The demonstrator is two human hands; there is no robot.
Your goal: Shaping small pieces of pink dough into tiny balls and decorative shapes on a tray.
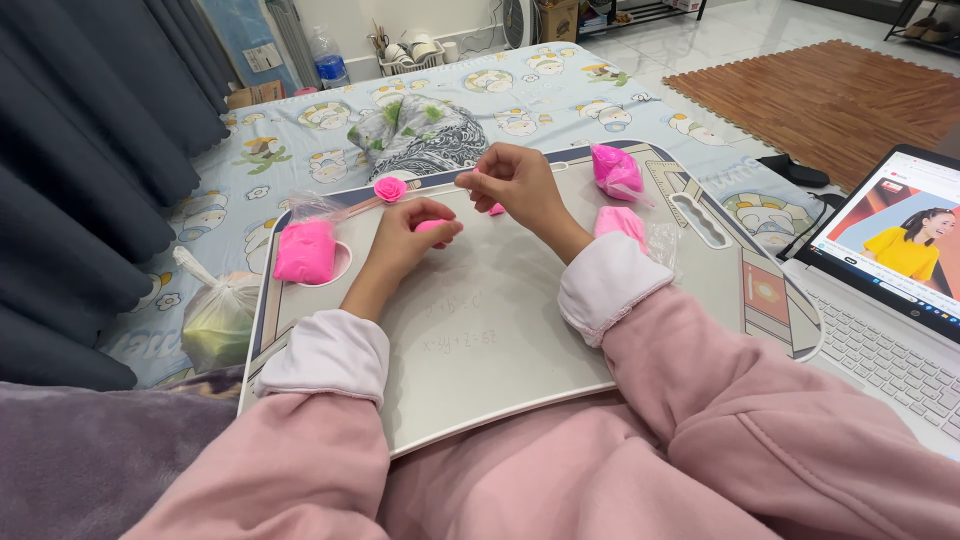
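- The lap tray (480,330) lay across the person's knees as a small bench, so the soft pink clay could be worked on a hard flat face while sitting on the bed (300,130).
- The left hand (405,240) rested near the tray's middle, its fingers (445,232) curled and pressed around a small pink lump (432,226) (probably to steady or squash it against the board).
- The right hand (520,182) hovered above the tray's far half, fingers (470,180) pinched together on a tiny bit of pink clay (496,209), lifted clear, seemingly so it could be shaped in the air.
- A finished pink clay rose (390,188) sat at the tray's far left edge, apart from the hands, out of harm's way.
- A pink block (305,252) sat in the tray's round cup hollow at its left; two bagged lumps (618,170) lay at the tray's right, wrapped, likely against drying.
- A laptop (890,300) stood open just right of the tray, angled toward the person.
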